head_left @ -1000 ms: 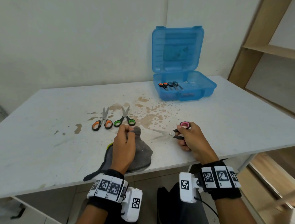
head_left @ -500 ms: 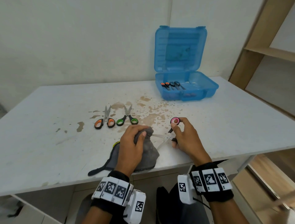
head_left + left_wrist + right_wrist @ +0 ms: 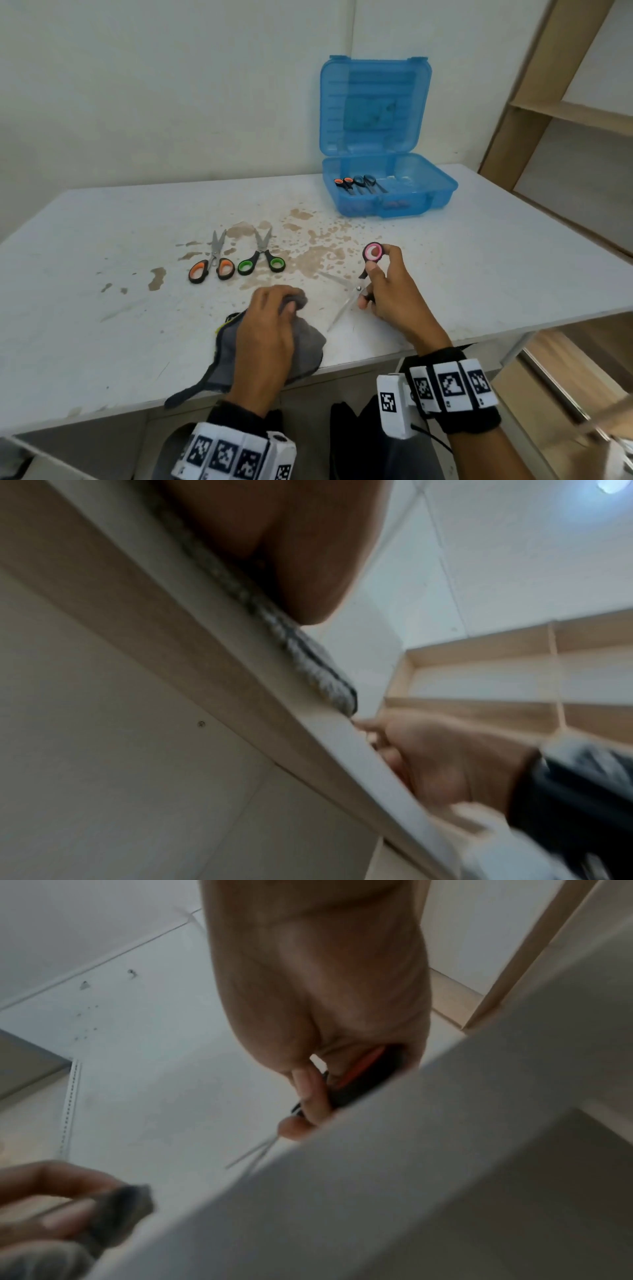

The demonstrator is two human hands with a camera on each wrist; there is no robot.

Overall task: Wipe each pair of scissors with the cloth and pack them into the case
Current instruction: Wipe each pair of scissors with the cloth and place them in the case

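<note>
Pink-handled scissors (image 3: 356, 291), blades spread, are held above the near table (image 3: 102, 342) edge by the right hand (image 3: 394, 301), fingers curled through the handles. Just left, the left hand (image 3: 267, 329) bunches the grey cloth (image 3: 305, 346). Wiping each blade from pivot to tip, cloth behind the edge, looks safest. Two pairs wait farther left; the blue case (image 3: 428, 202) lies open, far right.
</note>
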